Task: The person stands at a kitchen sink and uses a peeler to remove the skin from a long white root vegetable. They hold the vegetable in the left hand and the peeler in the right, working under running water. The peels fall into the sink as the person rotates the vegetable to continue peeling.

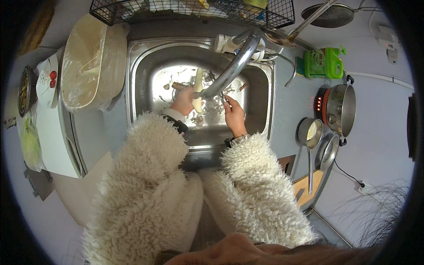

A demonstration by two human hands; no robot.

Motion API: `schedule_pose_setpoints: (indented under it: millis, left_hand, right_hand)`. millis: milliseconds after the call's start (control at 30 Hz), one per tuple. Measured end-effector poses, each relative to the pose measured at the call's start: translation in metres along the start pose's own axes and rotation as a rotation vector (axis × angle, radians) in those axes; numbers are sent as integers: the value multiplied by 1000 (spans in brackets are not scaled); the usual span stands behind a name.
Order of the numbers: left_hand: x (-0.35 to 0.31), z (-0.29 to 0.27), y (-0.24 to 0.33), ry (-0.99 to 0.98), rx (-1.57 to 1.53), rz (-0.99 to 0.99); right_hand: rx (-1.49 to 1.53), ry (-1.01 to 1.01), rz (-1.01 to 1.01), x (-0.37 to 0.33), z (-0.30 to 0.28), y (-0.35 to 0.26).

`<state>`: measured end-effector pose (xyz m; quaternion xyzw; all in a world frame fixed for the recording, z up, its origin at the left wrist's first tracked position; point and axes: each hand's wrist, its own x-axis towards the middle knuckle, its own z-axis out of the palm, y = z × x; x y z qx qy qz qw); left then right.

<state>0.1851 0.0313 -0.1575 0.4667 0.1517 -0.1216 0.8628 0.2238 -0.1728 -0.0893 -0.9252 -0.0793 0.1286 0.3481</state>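
Over the steel sink [201, 136], my left hand [183, 102] is closed on a long, pale, peeled root vegetable [197, 106], held nearly upright in the view. A brown-skinned piece [178, 86] shows just beyond that hand; whether the hand touches it I cannot tell. To the right, my right hand [235, 116] has its fingers closed around a small, thin tool [224, 98], mostly hidden, perhaps a peeler. Dark and pale peelings [213, 106] lie scattered on the sink bottom around both hands. Another brown piece [243, 87] lies at the right.
The curved metal faucet [236, 64] reaches over the sink between my hands. A plastic-lined bin [115, 66] stands left. On the right are a green detergent jug [323, 63], a pot [346, 110], and a long-handled saucepan [304, 131]. A wire rack [132, 13] spans the back.
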Motion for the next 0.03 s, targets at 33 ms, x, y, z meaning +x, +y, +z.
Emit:
schedule_pose_setpoints:
  millis: [33]
  left_hand:
    - [2,0,-5,4,11,33]
  right_hand:
    - [-36,-28,14,1,0,7]
